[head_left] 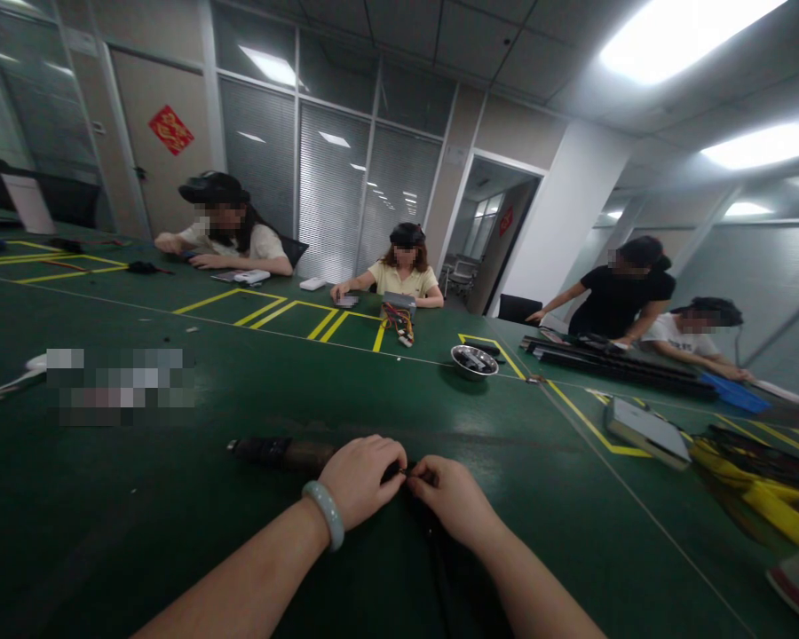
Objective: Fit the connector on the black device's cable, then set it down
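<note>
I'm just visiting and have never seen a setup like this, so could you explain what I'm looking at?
There's no machine arm here, just a person's two bare hands. The single picture comes from a camera worn on that person's head, looking forward and down. The left hand, below a pale bracelet, is closed around one end of a dark rod-like tool. The right hand pinches at something there too small to make out. On the green table lie yellow tape lines, a metal bowl holding dark pieces, and a grey box with coloured wires. Four other people are around the far side.
</note>
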Available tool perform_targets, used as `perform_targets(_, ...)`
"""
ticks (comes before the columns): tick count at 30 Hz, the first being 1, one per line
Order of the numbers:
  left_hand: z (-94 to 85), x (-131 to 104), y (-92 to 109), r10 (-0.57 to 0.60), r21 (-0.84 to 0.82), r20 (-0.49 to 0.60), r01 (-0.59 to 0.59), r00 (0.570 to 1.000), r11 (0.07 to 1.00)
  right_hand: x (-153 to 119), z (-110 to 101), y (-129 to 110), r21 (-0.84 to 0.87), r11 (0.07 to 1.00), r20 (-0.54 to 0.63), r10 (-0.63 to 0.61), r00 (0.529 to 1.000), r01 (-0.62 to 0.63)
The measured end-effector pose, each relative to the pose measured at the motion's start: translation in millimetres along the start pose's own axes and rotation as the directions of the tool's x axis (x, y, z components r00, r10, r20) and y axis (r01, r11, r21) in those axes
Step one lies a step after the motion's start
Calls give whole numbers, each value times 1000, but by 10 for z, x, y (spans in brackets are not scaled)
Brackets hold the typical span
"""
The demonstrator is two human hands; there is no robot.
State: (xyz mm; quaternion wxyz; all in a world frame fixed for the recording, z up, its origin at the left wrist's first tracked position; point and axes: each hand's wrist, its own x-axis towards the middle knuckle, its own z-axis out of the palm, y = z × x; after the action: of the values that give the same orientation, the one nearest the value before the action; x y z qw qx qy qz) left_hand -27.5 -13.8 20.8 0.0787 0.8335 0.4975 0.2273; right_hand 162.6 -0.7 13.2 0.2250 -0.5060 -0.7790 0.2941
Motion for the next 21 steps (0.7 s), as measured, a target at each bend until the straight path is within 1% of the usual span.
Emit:
perform_targets(4, 2, 1, 0, 25, -7, 16, -25, 1000, 1000, -1, -13, -5, -18, 1000, 8, 3, 1000, -3)
perform_targets(9, -2, -10, -3, 47, -23, -9, -47, 999, 999, -1, -28, -4, 2, 1000, 16, -16, 1000, 16)
perform_targets(16, 4, -10, -4, 46, 7, 9, -46, 999, 999, -2, -54, -35, 0, 1000, 34, -15, 999, 15)
perform_targets(21, 17, -13, -5, 11, -17, -21, -12, 1000, 1000, 15, -40, 12, 12, 1000, 42, -20, 999, 19)
